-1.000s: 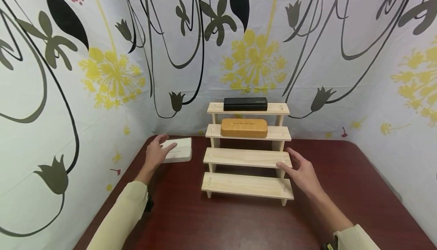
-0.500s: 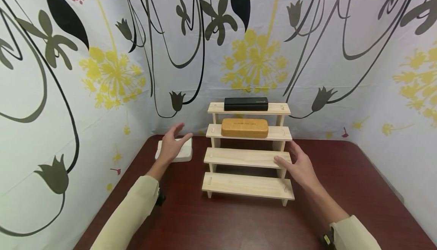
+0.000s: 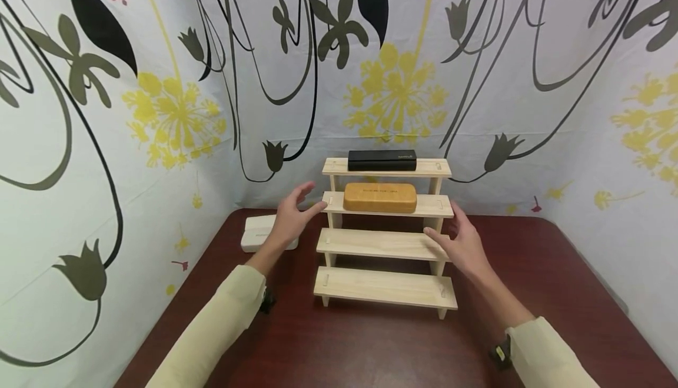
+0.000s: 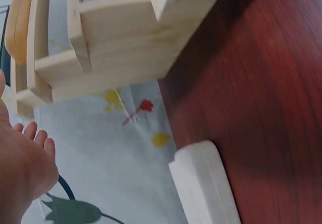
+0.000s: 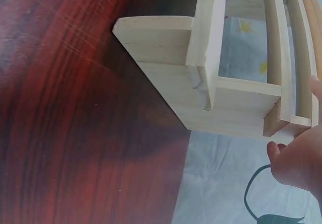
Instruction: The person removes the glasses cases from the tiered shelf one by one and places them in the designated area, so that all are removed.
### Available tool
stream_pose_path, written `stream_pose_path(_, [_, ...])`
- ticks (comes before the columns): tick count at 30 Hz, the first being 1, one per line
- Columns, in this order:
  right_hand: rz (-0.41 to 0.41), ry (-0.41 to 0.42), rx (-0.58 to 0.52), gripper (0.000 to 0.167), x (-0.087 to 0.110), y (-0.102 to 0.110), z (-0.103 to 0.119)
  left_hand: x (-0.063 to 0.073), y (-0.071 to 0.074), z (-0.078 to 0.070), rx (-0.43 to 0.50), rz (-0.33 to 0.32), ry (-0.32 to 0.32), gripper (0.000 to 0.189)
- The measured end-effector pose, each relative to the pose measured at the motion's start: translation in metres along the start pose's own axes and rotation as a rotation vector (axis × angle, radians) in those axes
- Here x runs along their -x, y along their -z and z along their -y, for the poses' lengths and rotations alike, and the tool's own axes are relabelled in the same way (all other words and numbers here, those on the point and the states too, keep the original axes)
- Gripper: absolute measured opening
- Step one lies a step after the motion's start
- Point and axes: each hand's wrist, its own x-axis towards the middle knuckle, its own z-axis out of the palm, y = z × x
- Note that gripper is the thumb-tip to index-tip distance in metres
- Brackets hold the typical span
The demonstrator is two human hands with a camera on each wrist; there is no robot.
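Stepped wooden stand (image 3: 381, 244) stood far on the table (image 3: 371, 347), black case (image 3: 382, 161) and orange case (image 3: 379, 198) aboard. Left hand (image 3: 293, 220) by its left end, right hand (image 3: 467, 246) by its right: both loosely spread, gripping nothing, contact unclear. Even, gentle pressure seemed best.

Even soft light, faint sheen on table (image 3: 365, 344), dim shadow beside wooden stand (image 4: 121, 48), hazy wrist views
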Motion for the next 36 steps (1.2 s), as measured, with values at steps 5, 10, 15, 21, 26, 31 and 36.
stream_pose_path(5, [0.005,-0.024,0.046,0.100,-0.004,0.003,0.005,-0.003,-0.012,-0.011,0.001,0.019,0.004,0.069])
stream_pose_path(10, [0.009,-0.053,0.094,0.101,-0.009,0.005,0.007,-0.008,-0.023,-0.018,0.002,0.035,-0.022,0.068])
stream_pose_path(15, [0.011,-0.070,0.114,0.100,-0.014,0.005,0.008,-0.011,-0.032,-0.023,0.016,0.059,-0.056,0.068])
stream_pose_path(21, [-0.004,-0.064,0.090,0.095,-0.019,0.005,0.009,-0.013,-0.042,-0.033,0.000,0.092,-0.035,0.072])
stream_pose_path(26, [-0.013,-0.063,0.079,0.095,-0.022,0.006,0.009,-0.015,-0.051,-0.039,-0.054,0.116,-0.011,0.076])
stream_pose_path(31, [-0.026,-0.077,0.100,0.097,-0.024,0.007,0.010,-0.019,-0.056,-0.043,-0.066,0.141,-0.014,0.079])
stream_pose_path(36, [-0.028,-0.082,0.122,0.096,-0.026,0.007,0.011,-0.020,-0.060,-0.044,-0.095,0.144,-0.008,0.081])
